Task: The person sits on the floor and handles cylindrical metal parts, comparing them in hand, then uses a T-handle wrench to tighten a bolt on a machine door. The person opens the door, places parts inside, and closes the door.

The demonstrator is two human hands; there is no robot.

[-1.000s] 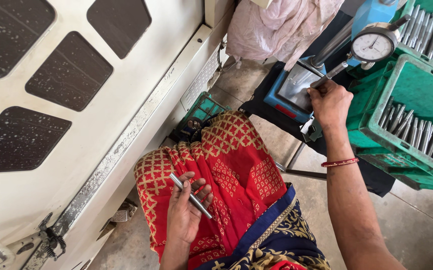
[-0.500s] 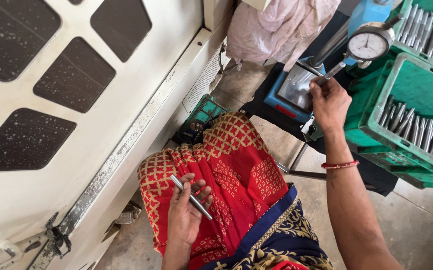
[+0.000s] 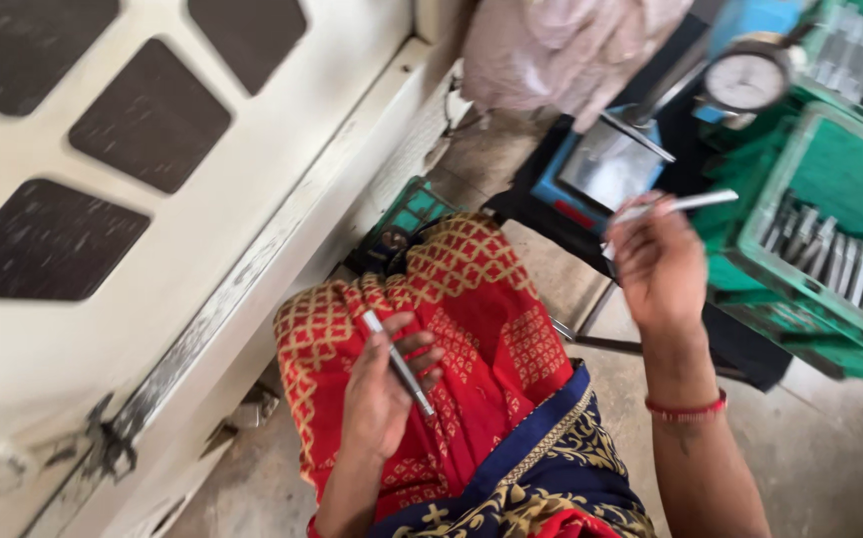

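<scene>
the person's right hand (image 3: 659, 261) pinches a slim metal rod (image 3: 686, 204) at one end, raised just in front of the dial gauge (image 3: 747, 80), with most of the rod sticking out sideways toward the green crate (image 3: 762, 214); held so near its tip, it looks liable to tip out of the fingers or knock the gauge stand. the left hand (image 3: 384, 384), well below and left of the gauge, rests on the red patterned cloth (image 3: 471, 329) over the lap, fingers curled loosely around a second rod (image 3: 399, 364) lying across the palm; on that slack hold it could roll off to the floor. the green crate, right of the gauge's base, holds a row of like rods (image 3: 835, 261) laid side by side. a second crate behind the gauge is too blurred to tell its contents.
</scene>
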